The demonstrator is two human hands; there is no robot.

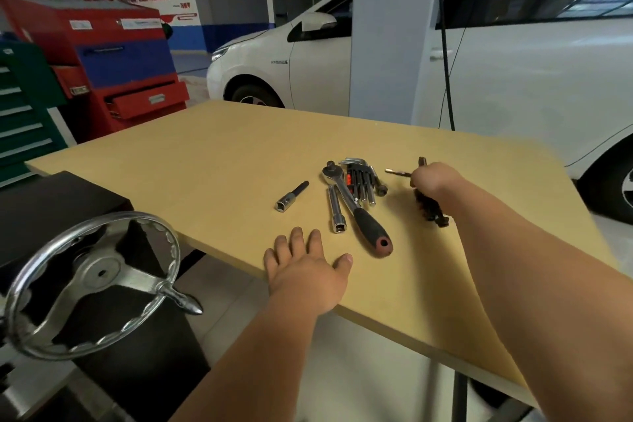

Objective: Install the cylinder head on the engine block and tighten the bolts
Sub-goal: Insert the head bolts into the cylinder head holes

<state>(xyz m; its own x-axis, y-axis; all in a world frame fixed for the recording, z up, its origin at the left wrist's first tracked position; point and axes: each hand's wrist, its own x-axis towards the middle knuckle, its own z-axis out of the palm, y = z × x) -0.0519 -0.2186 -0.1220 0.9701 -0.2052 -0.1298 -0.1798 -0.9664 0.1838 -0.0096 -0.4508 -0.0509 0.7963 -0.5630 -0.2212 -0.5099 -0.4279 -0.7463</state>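
On a tan wooden table (212,154) lie a ratchet wrench (356,209) with a black and red handle, a chrome extension bar (335,209), a socket bit (292,197) and a set of hex keys (361,181). My right hand (433,178) is closed around a bundle of dark bolts (430,211) at the right of the tools; their ends stick out above and below the fist. My left hand (308,271) rests flat on the table's near edge, fingers spread, holding nothing. No cylinder head or engine block is in view.
A chrome handwheel (92,284) on a black stand is at the lower left. Red (113,62) and green (24,120) tool cabinets stand behind the table on the left. A white car (513,79) and a grey pillar (390,31) are beyond the far edge.
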